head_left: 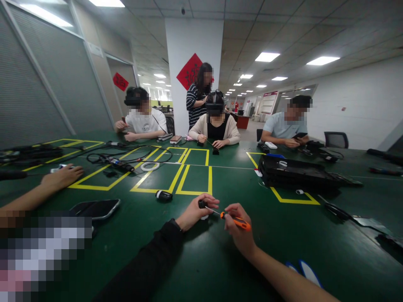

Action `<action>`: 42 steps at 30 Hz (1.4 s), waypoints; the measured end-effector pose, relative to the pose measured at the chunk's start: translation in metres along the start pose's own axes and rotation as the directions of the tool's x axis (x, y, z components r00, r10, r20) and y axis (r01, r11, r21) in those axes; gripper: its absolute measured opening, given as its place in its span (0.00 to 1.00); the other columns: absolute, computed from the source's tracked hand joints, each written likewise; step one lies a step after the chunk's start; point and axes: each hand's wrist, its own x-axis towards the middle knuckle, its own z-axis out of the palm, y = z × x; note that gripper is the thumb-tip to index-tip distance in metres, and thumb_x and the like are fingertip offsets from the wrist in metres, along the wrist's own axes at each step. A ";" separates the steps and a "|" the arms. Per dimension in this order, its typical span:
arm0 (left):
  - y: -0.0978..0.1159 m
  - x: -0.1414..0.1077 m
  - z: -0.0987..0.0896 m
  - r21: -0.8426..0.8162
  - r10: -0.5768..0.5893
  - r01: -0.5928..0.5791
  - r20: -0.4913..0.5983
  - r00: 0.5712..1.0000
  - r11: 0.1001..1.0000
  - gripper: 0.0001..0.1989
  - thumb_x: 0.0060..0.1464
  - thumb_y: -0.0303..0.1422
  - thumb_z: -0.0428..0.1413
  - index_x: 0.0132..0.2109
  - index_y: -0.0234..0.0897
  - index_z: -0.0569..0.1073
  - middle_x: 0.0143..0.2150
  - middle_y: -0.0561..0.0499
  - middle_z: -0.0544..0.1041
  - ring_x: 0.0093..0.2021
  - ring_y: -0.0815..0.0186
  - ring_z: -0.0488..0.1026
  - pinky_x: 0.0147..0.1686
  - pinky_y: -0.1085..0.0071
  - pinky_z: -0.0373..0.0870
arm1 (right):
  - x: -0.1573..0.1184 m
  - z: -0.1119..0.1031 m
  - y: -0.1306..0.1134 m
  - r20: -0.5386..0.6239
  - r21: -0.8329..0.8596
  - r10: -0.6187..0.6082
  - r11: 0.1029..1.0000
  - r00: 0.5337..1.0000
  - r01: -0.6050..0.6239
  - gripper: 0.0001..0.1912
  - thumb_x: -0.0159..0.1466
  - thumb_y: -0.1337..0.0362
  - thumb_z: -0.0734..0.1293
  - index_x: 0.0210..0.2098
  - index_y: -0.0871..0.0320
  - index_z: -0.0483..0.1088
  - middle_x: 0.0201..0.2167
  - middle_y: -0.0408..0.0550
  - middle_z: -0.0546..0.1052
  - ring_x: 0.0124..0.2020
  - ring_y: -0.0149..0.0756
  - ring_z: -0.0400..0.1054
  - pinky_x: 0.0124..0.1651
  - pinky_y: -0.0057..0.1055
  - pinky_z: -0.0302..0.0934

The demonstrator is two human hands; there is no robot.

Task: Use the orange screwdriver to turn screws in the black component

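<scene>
My right hand (pixel 241 228) is closed around the orange and black handle of a screwdriver (pixel 242 223). The metal shaft points left toward a small black part (pixel 202 204), pinched in the fingers of my left hand (pixel 195 212). Shaft tip and black part meet or nearly meet; whether the tip sits in a screw is too small to tell. Both hands are raised a little over the green table (pixel 189 256). A small white thing (pixel 204 217) shows under my left hand, partly hidden. Further left lies a black cylindrical piece with a white band (pixel 164 195).
A phone (pixel 97 209) lies left, near a co-worker's hand (pixel 63 176). Black cables (pixel 116 161) and a white ring-shaped coil (pixel 150 166) lie beyond. A black tray (pixel 292 170) stands right; blue-and-white objects (pixel 307 272) lie front right. Several people sit or stand across the table.
</scene>
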 end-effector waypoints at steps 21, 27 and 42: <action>-0.001 0.002 -0.006 -0.021 -0.028 0.030 0.054 0.998 0.999 0.14 0.39 0.20 0.58 0.36 0.32 0.65 0.42 0.43 0.75 0.40 0.63 0.74 0.42 0.64 0.68 | 0.003 -0.006 -0.004 0.153 -0.041 -0.055 0.997 0.987 0.062 0.03 0.57 0.66 0.63 0.32 0.56 0.65 0.22 0.40 0.67 0.20 0.27 0.59 0.24 0.25 0.53; 0.000 0.001 -0.005 -0.008 -0.043 0.043 0.055 0.998 0.999 0.14 0.39 0.20 0.57 0.36 0.32 0.66 0.42 0.43 0.75 0.38 0.64 0.73 0.41 0.66 0.68 | 0.008 -0.011 -0.013 0.209 -0.104 -0.216 0.965 0.954 0.241 0.04 0.55 0.67 0.63 0.26 0.56 0.71 0.25 0.44 0.68 0.27 0.33 0.62 0.32 0.30 0.56; -0.002 0.001 -0.007 -0.029 -0.028 0.030 0.044 0.999 0.999 0.15 0.39 0.17 0.55 0.36 0.33 0.65 0.41 0.45 0.76 0.38 0.65 0.74 0.42 0.67 0.67 | 0.007 -0.012 -0.011 0.260 -0.077 -0.200 0.971 0.945 0.227 0.04 0.55 0.66 0.64 0.27 0.57 0.71 0.26 0.45 0.67 0.29 0.34 0.61 0.33 0.31 0.56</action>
